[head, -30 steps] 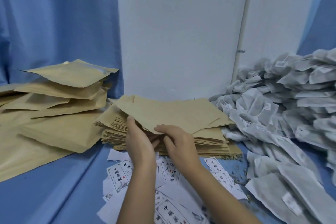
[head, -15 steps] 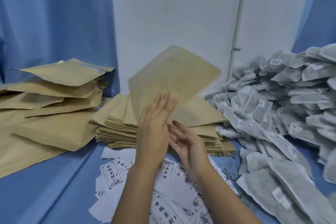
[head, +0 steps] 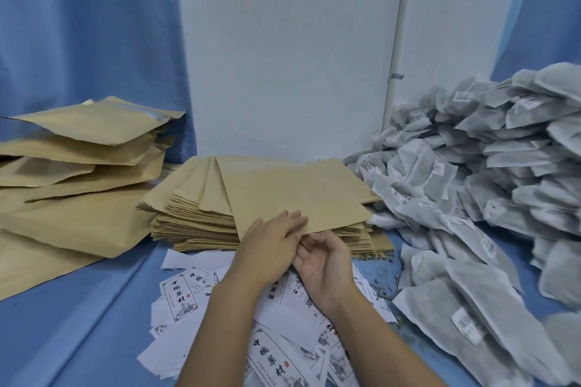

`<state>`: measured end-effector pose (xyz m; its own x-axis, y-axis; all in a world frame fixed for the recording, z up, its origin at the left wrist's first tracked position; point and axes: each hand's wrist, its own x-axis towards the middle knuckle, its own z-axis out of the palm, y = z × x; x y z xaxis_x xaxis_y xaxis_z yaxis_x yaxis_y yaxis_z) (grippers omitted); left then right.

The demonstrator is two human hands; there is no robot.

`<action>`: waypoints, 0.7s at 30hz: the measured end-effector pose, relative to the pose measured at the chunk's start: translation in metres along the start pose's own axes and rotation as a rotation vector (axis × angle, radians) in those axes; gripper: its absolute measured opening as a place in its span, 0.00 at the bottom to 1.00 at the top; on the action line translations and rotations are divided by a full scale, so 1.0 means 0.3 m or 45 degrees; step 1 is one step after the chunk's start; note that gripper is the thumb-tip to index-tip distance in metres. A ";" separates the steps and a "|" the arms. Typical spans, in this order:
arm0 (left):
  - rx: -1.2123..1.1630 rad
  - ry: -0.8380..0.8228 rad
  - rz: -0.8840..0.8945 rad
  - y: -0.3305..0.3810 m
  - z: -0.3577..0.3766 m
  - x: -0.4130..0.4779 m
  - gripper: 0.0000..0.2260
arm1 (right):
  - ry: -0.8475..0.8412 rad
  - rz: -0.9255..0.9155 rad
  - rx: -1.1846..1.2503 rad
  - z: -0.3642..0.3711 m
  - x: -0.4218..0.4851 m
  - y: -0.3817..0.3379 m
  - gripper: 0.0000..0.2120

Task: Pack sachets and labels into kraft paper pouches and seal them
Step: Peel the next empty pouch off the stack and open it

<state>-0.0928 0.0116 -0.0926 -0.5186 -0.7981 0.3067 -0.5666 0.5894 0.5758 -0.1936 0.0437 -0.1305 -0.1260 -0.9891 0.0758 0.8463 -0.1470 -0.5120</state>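
Note:
A flat kraft pouch (head: 295, 195) lies tilted on top of the stack of empty kraft pouches (head: 195, 223) at the centre. My left hand (head: 270, 239) holds its near edge, fingers laid flat on top. My right hand (head: 323, 264) is palm up just below that edge, its relaxed fingertips touching the pouch's underside. White printed labels (head: 179, 295) lie scattered on the blue surface under my forearms. A large heap of grey sachets (head: 471, 182) fills the right side.
Bulging kraft pouches (head: 78, 148) are piled at the left against a blue curtain (head: 88, 25). A white wall panel (head: 283, 56) stands behind the stack. Bare blue tabletop (head: 78, 324) shows at the lower left.
My left hand lifted one pouch off the stack, raised it upright, then lowered it flat again. My right hand let go and turned palm up beneath the edge.

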 end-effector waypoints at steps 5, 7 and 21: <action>0.211 0.165 0.015 0.021 -0.010 -0.017 0.15 | 0.108 -0.121 -0.196 0.013 0.011 0.003 0.13; 0.335 0.294 0.067 0.031 -0.011 -0.022 0.16 | 0.289 -0.259 -0.473 0.031 0.016 -0.010 0.12; 0.045 0.601 0.156 0.051 -0.006 -0.038 0.12 | 0.562 -0.224 -0.711 -0.060 0.051 -0.331 0.20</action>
<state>-0.0945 0.0294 -0.0860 -0.2405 -0.6875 0.6852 -0.5452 0.6797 0.4906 -0.2890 0.0432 -0.0939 -0.5321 -0.8414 -0.0942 0.4189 -0.1649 -0.8929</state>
